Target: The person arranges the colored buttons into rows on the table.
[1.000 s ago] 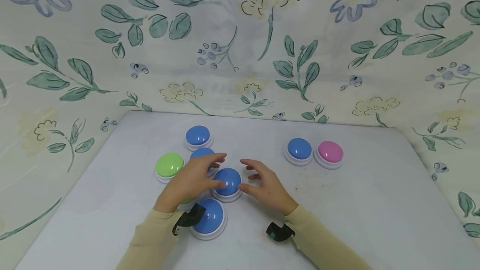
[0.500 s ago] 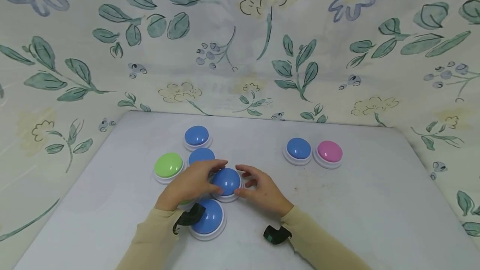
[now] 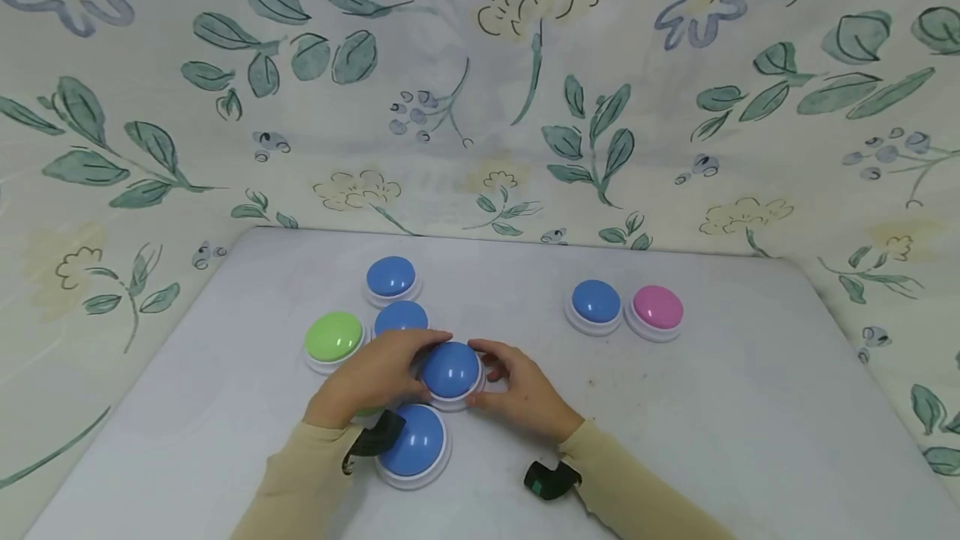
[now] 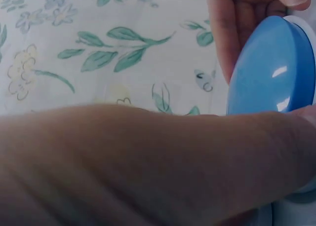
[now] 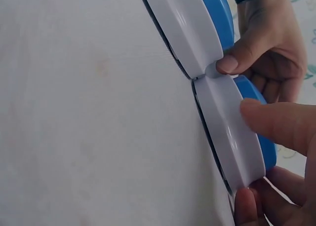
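Observation:
In the head view a blue dome push button (image 3: 452, 370) with a white round base sits between both hands. My left hand (image 3: 375, 375) grips its left side, thumb low at the front and fingers behind. From the other side my right hand (image 3: 531, 394) holds it, thumb and fingers curled about the white rim. The right wrist view shows the white base (image 5: 222, 132) edge-on, with the right thumb on its side. A second blue button (image 3: 412, 444) touches it at the near side. Under the left wrist, a green button (image 3: 369, 412) is mostly hidden.
Left of centre stand a light green button (image 3: 333, 337) and two blue buttons, one partly behind the left hand (image 3: 401, 317), one farther back (image 3: 391, 276). At right, a blue button (image 3: 596, 302) sits beside a pink one (image 3: 657, 307). Floral cloth (image 3: 480, 107) borders the white table (image 3: 712, 432).
Both hands have closed in from either side and now grip the middle blue button, fingers lowered to its rim. The buttons keep their arrangement; the head view has shifted slightly.

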### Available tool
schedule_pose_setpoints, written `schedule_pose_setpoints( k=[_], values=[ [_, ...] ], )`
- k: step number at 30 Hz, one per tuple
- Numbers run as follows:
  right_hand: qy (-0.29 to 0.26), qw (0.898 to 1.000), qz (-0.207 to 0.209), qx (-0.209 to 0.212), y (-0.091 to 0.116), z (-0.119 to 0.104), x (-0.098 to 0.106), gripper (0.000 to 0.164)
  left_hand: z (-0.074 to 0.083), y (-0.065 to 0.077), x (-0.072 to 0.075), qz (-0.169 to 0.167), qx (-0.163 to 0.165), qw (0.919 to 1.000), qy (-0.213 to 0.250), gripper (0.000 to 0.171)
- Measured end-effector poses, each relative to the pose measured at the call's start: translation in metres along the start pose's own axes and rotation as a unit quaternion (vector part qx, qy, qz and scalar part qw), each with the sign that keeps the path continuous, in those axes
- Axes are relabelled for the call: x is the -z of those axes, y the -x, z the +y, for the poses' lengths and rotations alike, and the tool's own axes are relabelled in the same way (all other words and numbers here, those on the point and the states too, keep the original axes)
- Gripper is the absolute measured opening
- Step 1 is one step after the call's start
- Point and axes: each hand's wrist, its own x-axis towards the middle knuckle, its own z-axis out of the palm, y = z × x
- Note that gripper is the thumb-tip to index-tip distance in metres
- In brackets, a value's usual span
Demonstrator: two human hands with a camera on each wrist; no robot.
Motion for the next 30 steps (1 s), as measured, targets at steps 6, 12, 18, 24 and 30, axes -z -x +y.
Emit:
schedule_pose_setpoints(
  k=[6,12,18,24,30],
  values=[
    [0.033,0.999,0.001,0.005,0.0005,0.0022,-0.0026,0.07,0.0048,0.0007,-0.0023,0.004,0.007,0.9997,-0.024,0.07],
    [0.054,0.998,0.013,0.02,0.0015,0.0037,-0.005,0.068,0.0082,0.0021,-0.0039,0.008,0.006,0.9993,-0.035,0.069],
    [0.053,0.998,0.021,0.04,0.002,0.0048,-0.0071,0.067,0.0072,0.0027,-0.0027,0.008,0.007,0.9991,-0.04,0.069],
    [0.04,0.998,0.027,0.042,0.0029,0.0038,-0.0065,0.067,0.0039,0.0016,-0.001,0.012,0.006,0.9995,-0.028,0.07],
    [0.027,0.997,0.041,0.055,0.0029,0.0038,-0.0056,0.068,0.0039,0.0019,0.0025,0.024,-0.006,0.9994,-0.023,0.072]
  ],
)
